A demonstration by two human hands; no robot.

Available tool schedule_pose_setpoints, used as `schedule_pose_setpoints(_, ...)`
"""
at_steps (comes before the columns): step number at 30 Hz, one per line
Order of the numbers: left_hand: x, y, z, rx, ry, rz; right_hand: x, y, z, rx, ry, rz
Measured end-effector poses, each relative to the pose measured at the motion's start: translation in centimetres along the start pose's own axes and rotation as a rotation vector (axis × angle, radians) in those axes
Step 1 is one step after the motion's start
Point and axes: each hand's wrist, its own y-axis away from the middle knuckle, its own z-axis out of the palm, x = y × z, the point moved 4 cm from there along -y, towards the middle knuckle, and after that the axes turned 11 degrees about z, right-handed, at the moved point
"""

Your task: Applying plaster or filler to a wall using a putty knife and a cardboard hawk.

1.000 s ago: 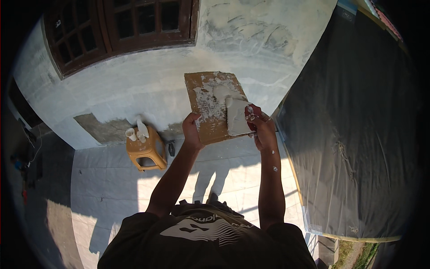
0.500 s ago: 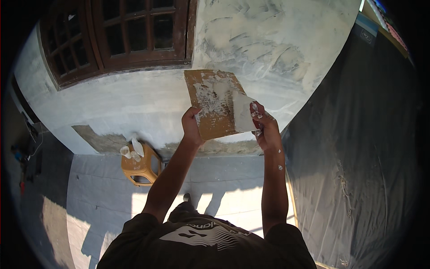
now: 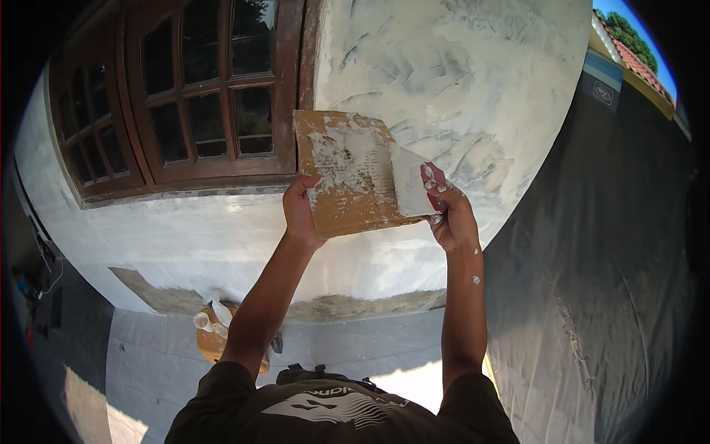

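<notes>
In front of the wall I hold up a brown cardboard sheet (image 3: 347, 214), its upper face smeared with whitish putty (image 3: 344, 152). My left hand (image 3: 301, 212) grips the sheet's left edge, thumb on top and the other fingers hidden beneath. A wide putty knife (image 3: 411, 183) with a pale, coated blade and a red handle lies against the sheet's right side. My right hand (image 3: 453, 214) is closed round that handle, with dabs of putty on its fingers and forearm.
The wall (image 3: 399, 74) carries patchy whitish putty, and a brown wooden window (image 3: 214, 174) is set in it at left. Below stands an orange plastic stool (image 3: 211, 344) with whitish containers. Dark sheeting (image 3: 577, 259) hangs at right; grey sheeting (image 3: 163, 355) covers the ground.
The view has tilted up, so the window, wall and roof show more and the stool sits lower. Hands, cardboard and putty knife stay together; the knife has shifted slightly right.
</notes>
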Motion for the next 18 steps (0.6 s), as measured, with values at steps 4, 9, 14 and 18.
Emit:
schedule_pose_setpoints(4, 1.1, -5.9, 1.2, -0.047, -0.029, 0.017, -3.6, -4.5, 0.9, -0.035, -0.011, -0.010)
schedule_pose_setpoints(9, 1.8, -11.4, 3.2, -0.111, -0.024, 0.082, -9.9, -8.9, 2.3, -0.032, 0.025, -0.050)
schedule_pose_setpoints(14, 1.9, -14.0, 5.7, -0.103, -0.015, 0.095, -15.3, -11.7, 3.3, -0.094, -0.001, -0.074)
schedule_pose_setpoints(18, 3.3, -16.3, 6.9, -0.153, -0.030, 0.139, -19.3, -15.8, 4.1, -0.153, 0.038, -0.120)
